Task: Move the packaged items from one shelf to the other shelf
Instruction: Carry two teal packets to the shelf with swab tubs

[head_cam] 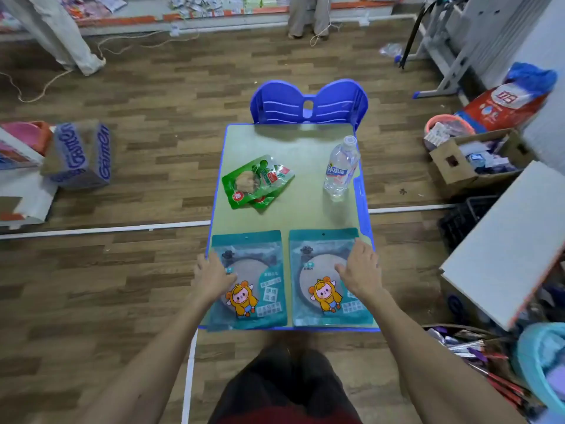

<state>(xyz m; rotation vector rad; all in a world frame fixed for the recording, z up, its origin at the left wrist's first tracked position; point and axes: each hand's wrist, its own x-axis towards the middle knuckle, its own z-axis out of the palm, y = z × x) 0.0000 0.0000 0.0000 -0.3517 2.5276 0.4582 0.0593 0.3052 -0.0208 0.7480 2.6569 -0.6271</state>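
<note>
Fingers (345, 267) spread, both palms flat on teal pouches (324, 270).

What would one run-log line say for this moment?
left hand: on left teal pouch | right hand: on right teal pouch | neither lifted

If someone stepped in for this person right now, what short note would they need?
Left hand: open, resting on the left edge of the left teal pouch, no grip closed.
Right hand: open, resting on the right edge of the right teal pouch.
Both pouches lie flat, side by side, at the near end of the small table. The green snack packets lie further back; a water bottle stands to their right.
Done: nothing lifted yet. Left: all the packets.
</note>
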